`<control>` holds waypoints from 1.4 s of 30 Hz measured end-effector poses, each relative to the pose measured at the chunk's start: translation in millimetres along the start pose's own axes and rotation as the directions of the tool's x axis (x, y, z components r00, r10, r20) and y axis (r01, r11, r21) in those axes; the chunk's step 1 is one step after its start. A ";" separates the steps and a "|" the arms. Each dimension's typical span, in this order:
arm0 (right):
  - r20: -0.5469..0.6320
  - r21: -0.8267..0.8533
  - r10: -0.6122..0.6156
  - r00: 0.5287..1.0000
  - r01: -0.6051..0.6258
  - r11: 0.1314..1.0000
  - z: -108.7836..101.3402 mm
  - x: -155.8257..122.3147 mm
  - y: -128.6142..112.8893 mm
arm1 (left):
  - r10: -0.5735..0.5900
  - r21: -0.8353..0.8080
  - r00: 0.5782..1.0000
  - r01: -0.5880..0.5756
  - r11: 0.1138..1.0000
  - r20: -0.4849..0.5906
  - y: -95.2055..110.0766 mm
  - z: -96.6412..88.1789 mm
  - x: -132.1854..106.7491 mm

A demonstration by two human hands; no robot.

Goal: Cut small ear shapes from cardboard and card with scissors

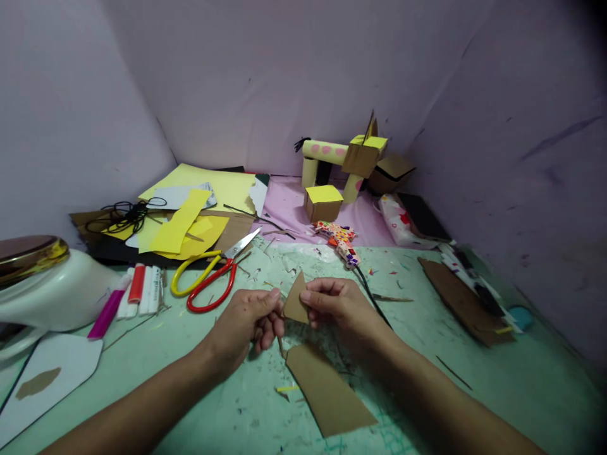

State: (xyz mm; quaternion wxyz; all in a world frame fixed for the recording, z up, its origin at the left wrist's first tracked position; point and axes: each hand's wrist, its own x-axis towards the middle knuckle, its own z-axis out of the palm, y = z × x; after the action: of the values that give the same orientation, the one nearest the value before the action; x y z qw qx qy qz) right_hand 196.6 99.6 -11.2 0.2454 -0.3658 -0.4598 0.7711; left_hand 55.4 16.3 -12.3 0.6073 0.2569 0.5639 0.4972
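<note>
Tabletop (199,392) | left hand (253,319) curled | right hand (339,304) pinching cardboard piece (296,303)

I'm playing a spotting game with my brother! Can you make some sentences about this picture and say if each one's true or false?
1. The right hand holds a small cardboard piece. True.
2. The scissors have one yellow and one red handle. True.
3. The scissors are in the right hand. False: they lie on the table.
4. The little box has a yellow top. True.
5. Its sides are yellow too. False: they're brown.
</note>
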 end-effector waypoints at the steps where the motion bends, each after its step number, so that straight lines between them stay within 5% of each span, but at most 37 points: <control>1: -0.004 0.004 0.003 1.000 -0.003 1.000 -0.1 0.1 0.6 | 0.000 0.001 1.000 0.000 1.000 -0.002 -0.2 0.0 -0.3; 18: 0.052 -0.108 -0.030 0.998 0.036 0.994 4.4 -3.0 -0.9 | 0.027 0.273 1.000 -0.022 0.962 -0.015 0.5 1.3 -2.8; 42: -0.050 -0.077 -0.194 0.980 0.190 0.979 5.6 -6.1 -0.7 | 0.112 0.371 0.994 -0.107 0.923 0.009 0.3 4.9 -8.6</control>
State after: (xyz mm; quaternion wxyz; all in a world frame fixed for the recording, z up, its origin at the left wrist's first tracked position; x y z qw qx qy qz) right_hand 195.9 92.6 -6.7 0.3183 -0.3502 -0.5130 0.7162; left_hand 61.0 9.9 -7.2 0.5159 0.3949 0.6360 0.4165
